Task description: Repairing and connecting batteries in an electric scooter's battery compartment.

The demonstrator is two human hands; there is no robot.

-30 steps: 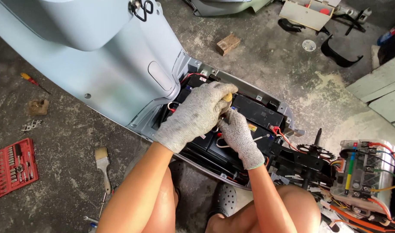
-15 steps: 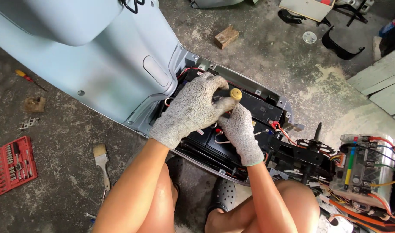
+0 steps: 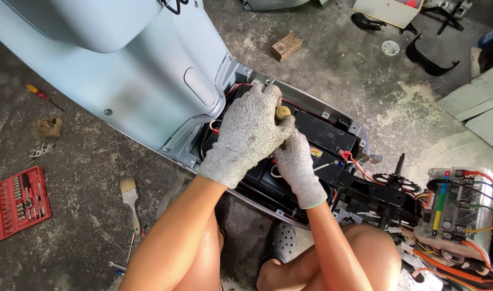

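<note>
My grey-gloved left hand [image 3: 246, 134] has its fingers clamped on the yellow-handled screwdriver [image 3: 282, 113], while my gloved right hand [image 3: 299, 164], fingers together, steadies its shaft over the black battery box [image 3: 324, 134] in the pale-blue scooter body [image 3: 144, 70].

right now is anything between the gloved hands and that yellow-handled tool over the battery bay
Nothing visible. The left hand is wrapped around the yellow-handled tool, and the right hand touches it from below. The tool's tip is hidden behind the hands, so what lies between it and the black battery cannot be seen.
</note>
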